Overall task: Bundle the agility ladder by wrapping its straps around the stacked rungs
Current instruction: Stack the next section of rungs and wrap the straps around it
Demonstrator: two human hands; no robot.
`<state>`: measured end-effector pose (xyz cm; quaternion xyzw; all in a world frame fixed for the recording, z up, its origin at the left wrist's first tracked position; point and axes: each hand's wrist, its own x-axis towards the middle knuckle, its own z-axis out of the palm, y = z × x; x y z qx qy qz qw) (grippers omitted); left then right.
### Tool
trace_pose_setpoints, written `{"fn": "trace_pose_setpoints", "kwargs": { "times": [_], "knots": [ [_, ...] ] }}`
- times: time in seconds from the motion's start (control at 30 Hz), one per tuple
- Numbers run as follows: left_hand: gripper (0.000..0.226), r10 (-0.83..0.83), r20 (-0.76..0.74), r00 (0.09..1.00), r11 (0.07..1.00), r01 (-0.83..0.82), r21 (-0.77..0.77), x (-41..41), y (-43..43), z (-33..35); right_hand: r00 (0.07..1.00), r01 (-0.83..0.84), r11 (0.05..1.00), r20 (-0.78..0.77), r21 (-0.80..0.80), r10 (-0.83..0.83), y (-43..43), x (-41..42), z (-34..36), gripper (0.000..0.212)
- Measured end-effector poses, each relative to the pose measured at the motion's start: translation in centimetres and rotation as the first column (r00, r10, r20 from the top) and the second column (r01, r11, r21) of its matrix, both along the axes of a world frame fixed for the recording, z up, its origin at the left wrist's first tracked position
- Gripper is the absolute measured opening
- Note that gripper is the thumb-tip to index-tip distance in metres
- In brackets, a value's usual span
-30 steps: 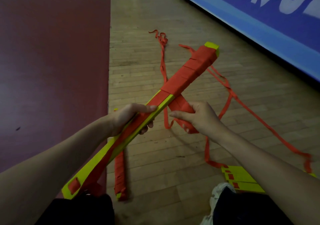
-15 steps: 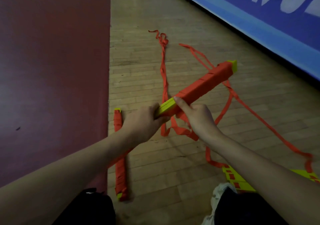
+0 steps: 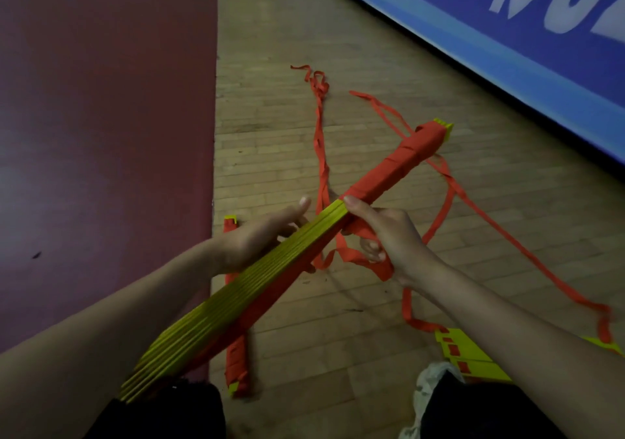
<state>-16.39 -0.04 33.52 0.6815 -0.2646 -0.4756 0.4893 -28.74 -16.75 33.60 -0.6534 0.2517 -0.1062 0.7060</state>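
A stack of yellow rungs (image 3: 236, 296) slants from my lap up to the right, its far half wound in orange strap (image 3: 395, 168). My left hand (image 3: 260, 239) holds the stack from the left side at its middle, fingers reaching under it. My right hand (image 3: 389, 235) grips the loose orange strap (image 3: 358, 256) just below the stack, with its thumb pressed on the edge of the wrapped part. More loose strap (image 3: 449, 202) trails over the floor to the right.
A second, fully wrapped bundle (image 3: 236, 361) lies on the wooden floor beside a dark red mat (image 3: 101, 134). Loose yellow rungs (image 3: 470, 357) lie at the lower right by my shoe. A blue banner wall (image 3: 507, 49) runs along the right.
The stack has turned in my hands, so its yellow rung edges now face up. My right hand has moved from the top of the stack to below it with the strap.
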Motion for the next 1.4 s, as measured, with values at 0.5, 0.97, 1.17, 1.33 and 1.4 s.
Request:
{"fn": "trace_pose_setpoints", "kwargs": {
  "times": [0.5, 0.97, 1.17, 1.33, 1.4],
  "knots": [
    [0.052, -0.176, -0.288, 0.941, 0.979, 0.137, -0.15, 0.6, 1.3, -0.3, 0.962, -0.263, 0.964, 0.059, -0.032, 0.265, -0.6, -0.8, 1.1, 0.014],
    [0.027, 0.019, -0.118, 0.993, 0.997, -0.027, -0.067, -0.2, 0.2, 1.0, 0.945, -0.326, 0.939, -0.066, -0.115, 0.32, -1.1, -1.3, 0.5, 0.007],
    [0.03, 0.1, -0.077, 0.992, 0.993, -0.104, -0.057, -0.3, -0.2, 1.0, 0.97, -0.242, 0.934, -0.09, -0.264, 0.226, -0.9, -1.0, -0.1, 0.014],
    [0.03, 0.121, -0.066, 0.991, 0.99, -0.125, -0.064, -0.5, -0.3, 1.1, 0.99, -0.141, 0.966, -0.056, -0.217, 0.132, 0.0, -0.9, 0.3, 0.016],
    [0.036, 0.135, -0.057, 0.989, 0.988, -0.139, -0.069, -0.5, -0.3, 1.0, 0.992, -0.108, 0.966, -0.081, -0.236, 0.091, 0.1, -0.8, 0.5, 0.019]
  ]
}}
